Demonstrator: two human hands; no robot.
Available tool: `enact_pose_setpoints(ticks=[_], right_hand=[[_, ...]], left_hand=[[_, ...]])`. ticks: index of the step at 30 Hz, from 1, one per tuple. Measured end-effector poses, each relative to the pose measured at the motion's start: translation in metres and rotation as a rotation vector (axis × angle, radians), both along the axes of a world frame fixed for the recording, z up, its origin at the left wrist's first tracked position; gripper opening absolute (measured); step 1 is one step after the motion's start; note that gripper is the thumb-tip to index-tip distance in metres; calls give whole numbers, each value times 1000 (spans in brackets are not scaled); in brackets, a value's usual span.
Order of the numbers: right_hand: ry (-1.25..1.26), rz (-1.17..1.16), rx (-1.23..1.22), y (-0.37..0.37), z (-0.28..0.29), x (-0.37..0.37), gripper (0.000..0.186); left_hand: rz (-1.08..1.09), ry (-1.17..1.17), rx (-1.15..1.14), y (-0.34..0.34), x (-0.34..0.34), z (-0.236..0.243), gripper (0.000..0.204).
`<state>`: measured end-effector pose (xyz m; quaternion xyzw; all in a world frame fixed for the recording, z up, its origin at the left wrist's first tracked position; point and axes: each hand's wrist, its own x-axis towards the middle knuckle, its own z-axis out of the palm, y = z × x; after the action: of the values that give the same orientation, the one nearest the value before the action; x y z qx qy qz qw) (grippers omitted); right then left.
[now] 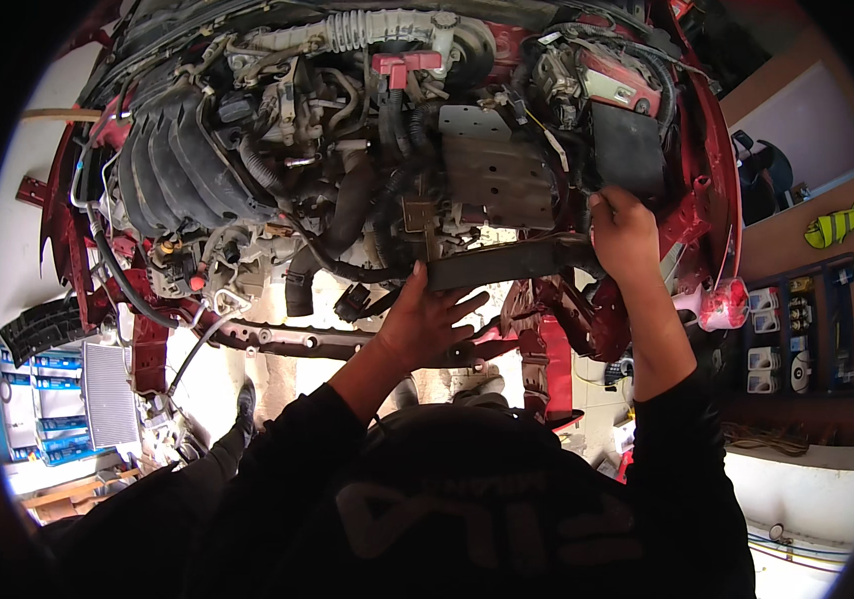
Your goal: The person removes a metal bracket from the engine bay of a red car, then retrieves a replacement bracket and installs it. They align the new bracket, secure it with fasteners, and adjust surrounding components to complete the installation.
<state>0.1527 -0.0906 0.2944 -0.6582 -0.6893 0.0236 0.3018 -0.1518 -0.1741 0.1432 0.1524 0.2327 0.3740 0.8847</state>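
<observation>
A long black rectangular bar point(507, 264) lies across the front of an open engine bay, below a perforated grey plate point(495, 180). My left hand point(427, 324) is at the bar’s left end, thumb against it and fingers spread beneath. My right hand point(622, 232) is closed around the bar’s right end; part of that grip is hidden. Just above the left end is a small brownish bracket point(417, 213). Hoses and wiring surround the bar, and a black battery-area box point(627, 150) sits above my right hand.
A red front frame point(547, 364) runs below. At left are a black ribbed part point(42, 329) and a radiator point(107, 394); a person’s shoe point(245, 404) is on the floor. At right are a wall board point(807, 329) with supplies and a yellow vest point(837, 225).
</observation>
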Motion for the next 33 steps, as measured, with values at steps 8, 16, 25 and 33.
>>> enact_pose_setpoints(ticks=[8,16,25,33], right_hand=[[-5,49,-146,25,1,14,27],[181,291,-110,17,14,19,16],[-493,817,13,-75,70,-40,80],[-496,452,354,-39,58,-11,75]], left_hand=[[146,-105,-155,-19,25,16,110],[-24,-136,84,-44,21,31,104],[-184,296,131,-60,21,58,85],[168,815,756,-19,-6,35,54]])
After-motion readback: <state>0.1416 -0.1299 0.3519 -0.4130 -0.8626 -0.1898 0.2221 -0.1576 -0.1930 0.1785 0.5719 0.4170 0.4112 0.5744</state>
